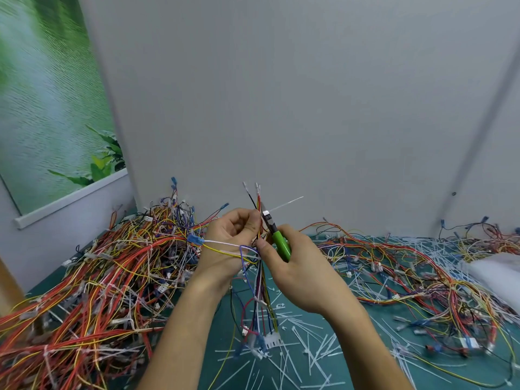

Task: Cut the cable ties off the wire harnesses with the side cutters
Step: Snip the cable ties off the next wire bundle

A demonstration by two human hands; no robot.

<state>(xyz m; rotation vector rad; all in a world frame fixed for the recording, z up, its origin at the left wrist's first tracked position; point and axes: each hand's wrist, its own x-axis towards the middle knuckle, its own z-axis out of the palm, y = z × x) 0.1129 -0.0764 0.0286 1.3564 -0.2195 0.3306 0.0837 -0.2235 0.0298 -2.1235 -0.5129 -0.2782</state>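
My left hand grips a thin wire harness near its top, and the coloured wires hang down to white connectors over the mat. My right hand holds the green-handled side cutters. Their dark jaws sit at the harness just right of my left fingertips, at a white cable tie whose tail sticks out up and to the right. Bare wire ends rise above my left hand.
A big heap of red, orange and yellow harnesses fills the left of the green mat. More harnesses lie to the right. Several cut white ties litter the mat in front. A grey wall stands close behind.
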